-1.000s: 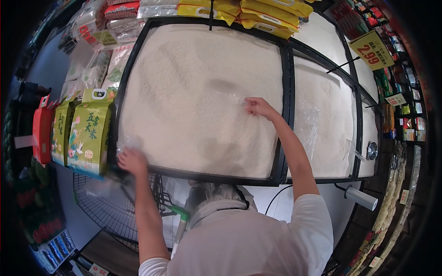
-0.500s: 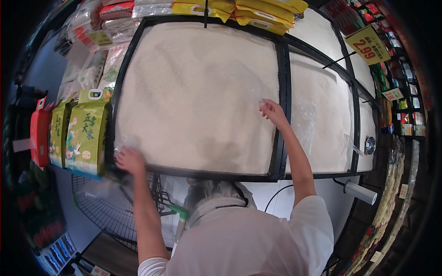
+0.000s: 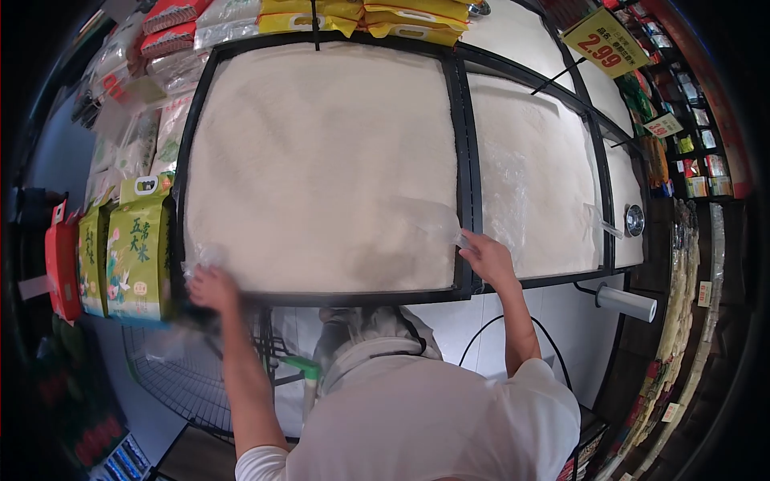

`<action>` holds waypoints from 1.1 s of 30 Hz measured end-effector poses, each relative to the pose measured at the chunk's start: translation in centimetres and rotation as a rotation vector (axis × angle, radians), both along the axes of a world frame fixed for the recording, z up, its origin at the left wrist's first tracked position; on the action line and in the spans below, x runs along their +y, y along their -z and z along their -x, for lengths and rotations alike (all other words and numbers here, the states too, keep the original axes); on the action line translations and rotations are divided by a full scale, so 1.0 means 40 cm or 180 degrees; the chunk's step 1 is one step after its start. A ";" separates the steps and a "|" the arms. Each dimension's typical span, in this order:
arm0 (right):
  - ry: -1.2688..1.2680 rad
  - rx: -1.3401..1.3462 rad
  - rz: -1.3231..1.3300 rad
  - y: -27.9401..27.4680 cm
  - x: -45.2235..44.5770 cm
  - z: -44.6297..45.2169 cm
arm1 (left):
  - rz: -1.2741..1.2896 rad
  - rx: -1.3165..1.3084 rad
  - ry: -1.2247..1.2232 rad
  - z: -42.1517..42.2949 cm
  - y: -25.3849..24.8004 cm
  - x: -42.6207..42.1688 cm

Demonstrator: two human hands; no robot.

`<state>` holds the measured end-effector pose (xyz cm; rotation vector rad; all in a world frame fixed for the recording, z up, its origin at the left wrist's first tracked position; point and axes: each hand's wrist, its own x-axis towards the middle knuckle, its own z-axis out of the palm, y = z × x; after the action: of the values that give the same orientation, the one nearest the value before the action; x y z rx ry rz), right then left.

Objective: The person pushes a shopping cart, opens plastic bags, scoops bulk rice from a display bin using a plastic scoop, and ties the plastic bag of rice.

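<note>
A large black-framed bin holds white rice. My right hand, at the bin's right divider, pinches the handle end of a clear scoop, whose body lies over the rice, its outline faint. My left hand is closed on a clear plastic bag at the bin's near left corner. Part of the bag hangs blurred below that hand, outside the bin's edge.
Green rice packs and a red pack stand left. Yellow packs lie behind the bin. A wire cart is below left. Right are more rice bins, a metal bowl, a white roll and a price sign.
My right hand has moved toward me with the clear scoop, from over the rice to the right divider. My left hand stays at the near left corner. The view has shifted somewhat.
</note>
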<state>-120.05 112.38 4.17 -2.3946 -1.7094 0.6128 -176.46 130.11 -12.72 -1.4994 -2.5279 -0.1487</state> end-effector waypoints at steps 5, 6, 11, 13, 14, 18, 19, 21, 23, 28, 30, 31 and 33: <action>0.0024 -0.0631 0.0490 -0.132 -0.024 0.030 | -0.0483 0.0098 0.0118 0.017 0.034 0.003; 0.0020 -0.0741 0.0578 -0.141 -0.025 0.040 | -0.0631 0.0111 0.0188 0.016 0.036 0.002; -0.0250 -0.0836 0.1051 -0.020 0.001 0.072 | -0.0603 0.0276 0.0457 0.021 0.027 -0.010; -0.0409 -0.0802 0.1111 0.054 0.035 0.097 | -0.0469 0.0345 0.0474 0.021 0.034 -0.006; -0.0489 -0.0768 0.1128 0.081 0.057 0.111 | -0.0349 0.0233 0.0372 0.020 0.032 -0.004; -0.0688 -0.0834 0.1221 0.148 0.101 0.130 | -0.0377 0.0235 0.0299 0.019 0.025 -0.009; -0.0701 -0.0832 0.1279 0.147 0.102 0.129 | -0.0354 0.0209 0.0312 0.015 0.018 -0.009; -0.0715 -0.0830 0.1398 0.138 0.097 0.127 | -0.0311 -0.0009 0.0289 0.001 -0.003 -0.008; -0.0642 -0.0748 0.0971 0.124 0.080 0.134 | -0.0277 -0.0388 0.0200 -0.014 -0.031 -0.006; -0.0581 -0.0461 -0.1200 0.150 0.082 0.172 | -0.0316 -0.0232 0.0288 -0.018 -0.032 -0.021; -0.0167 0.0345 -0.1066 0.136 0.115 0.215 | 0.0329 0.0066 0.0368 -0.030 -0.076 -0.028; -0.0205 0.0439 -0.1109 0.141 0.125 0.230 | -0.0018 -0.0023 0.0500 -0.022 -0.059 -0.030; -0.0295 0.0618 -0.1197 0.150 0.141 0.254 | -0.0338 0.0087 0.0487 0.011 0.005 -0.020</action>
<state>-130.20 118.02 -1.83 -1.9448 -1.6851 0.4673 -176.91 129.29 -12.94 -1.6397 -2.3437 -0.2785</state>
